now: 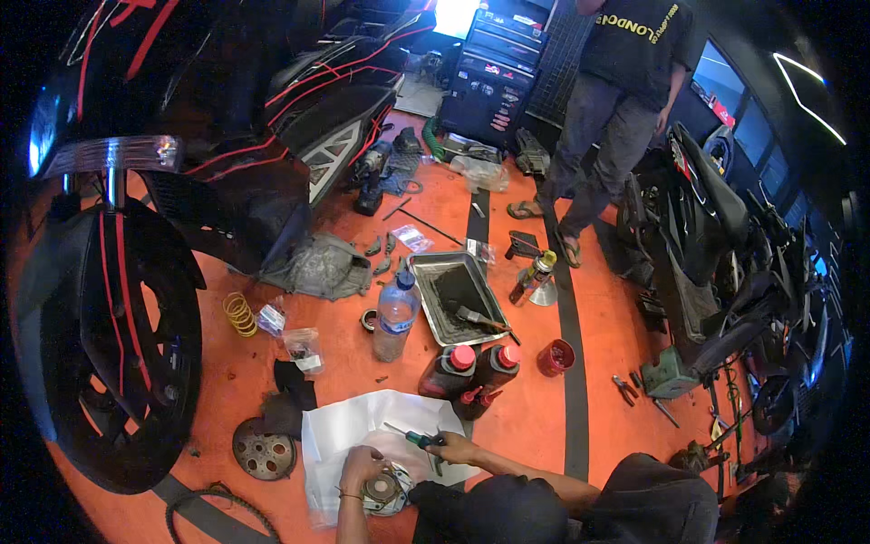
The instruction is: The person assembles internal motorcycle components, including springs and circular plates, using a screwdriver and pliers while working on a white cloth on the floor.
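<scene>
My right hand (456,448) is closed around a screwdriver with a green handle (417,439), its thin shaft pointing to the far left. My left hand (362,466) has its fingers curled at the rim of a round metal engine part (388,492), which has a ring-shaped middle. That part rests on a white sheet (328,433) on the floor, partly hidden by my left hand. Left of the sheet lies a round metal plate with holes (264,450), beside a dark cloth (292,392).
A metal tray (497,308) holding a brush (483,319) lies ahead, near a water bottle (397,319), red-capped dark bottles (449,370) and a red cup (555,357). A scooter (118,299) stands left. Another person (605,109) stands far right of the tray. A belt (220,494) lies near left.
</scene>
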The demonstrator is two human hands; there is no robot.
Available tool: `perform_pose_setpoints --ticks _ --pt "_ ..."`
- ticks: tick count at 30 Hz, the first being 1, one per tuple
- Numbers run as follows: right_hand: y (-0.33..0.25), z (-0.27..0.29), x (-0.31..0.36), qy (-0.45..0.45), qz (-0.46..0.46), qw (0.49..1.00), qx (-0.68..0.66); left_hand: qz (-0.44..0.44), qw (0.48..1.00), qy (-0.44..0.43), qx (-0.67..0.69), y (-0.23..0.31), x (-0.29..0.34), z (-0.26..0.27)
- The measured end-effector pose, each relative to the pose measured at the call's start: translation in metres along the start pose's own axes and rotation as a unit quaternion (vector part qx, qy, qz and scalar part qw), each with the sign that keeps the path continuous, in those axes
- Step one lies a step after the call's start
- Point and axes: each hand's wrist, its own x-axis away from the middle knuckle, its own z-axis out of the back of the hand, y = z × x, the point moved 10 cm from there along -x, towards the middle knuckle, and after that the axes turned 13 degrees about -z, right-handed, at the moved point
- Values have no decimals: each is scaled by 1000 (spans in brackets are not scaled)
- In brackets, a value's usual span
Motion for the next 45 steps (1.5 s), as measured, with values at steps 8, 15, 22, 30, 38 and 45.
perform_pose_setpoints --ticks 8,15,22,30,38,45 --pt "-9 8 -2 96 62 989 98 34 997 -29 -64 6 -7 3" --pt "-5 6 9 125 41 980 148 17 990 -27 -135 66 -4 9" --pt "-36 61 69 227 308 924 2 -250 941 194 -121 209 -18 50" --pt "-75 46 128 153 285 946 25 -218 946 242 8 194 -9 14" --pt "-93 20 127 99 273 949 124 -160 940 296 60 169 7 7" --pt "-103 14 125 96 259 950 146 -154 925 336 87 160 10 8"
